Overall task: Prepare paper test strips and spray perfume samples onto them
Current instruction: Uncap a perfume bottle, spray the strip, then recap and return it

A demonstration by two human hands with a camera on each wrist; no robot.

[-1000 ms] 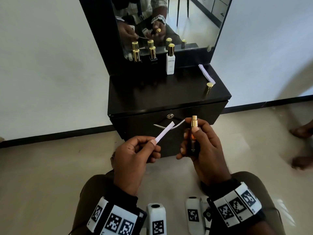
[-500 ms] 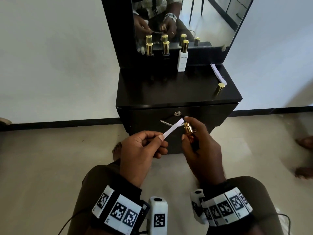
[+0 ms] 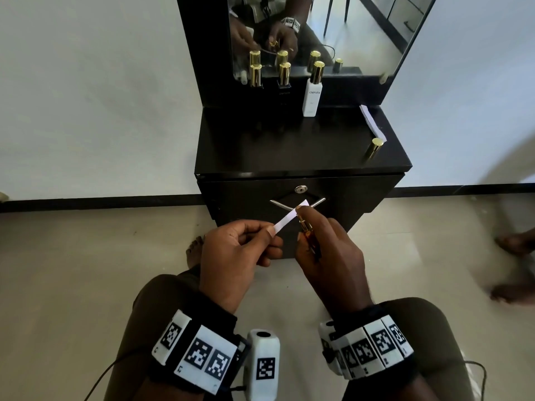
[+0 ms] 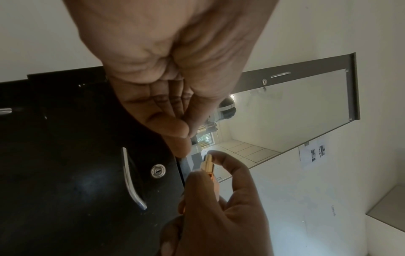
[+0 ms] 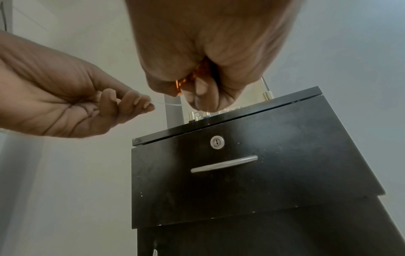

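My left hand pinches one end of a white paper strip between thumb and forefinger. The strip slants up to the right in front of the black drawer. My right hand grips a small amber perfume bottle with a gold sprayer, tilted toward the strip's far end, forefinger on top of the sprayer. The nozzle sits right at the strip's tip. In the right wrist view the strip appears edge-on beside the amber bottle. The left wrist view shows the gold sprayer under the right forefinger.
A black dresser with a mirror stands ahead. On it are two dark gold-capped bottles, a white bottle, a loose gold cap and spare paper strips. Another person's bare feet are at the right.
The right hand has tilted the bottle from upright toward the strip and brought its sprayer up to the strip's tip. The left hand keeps its pinch on the strip.
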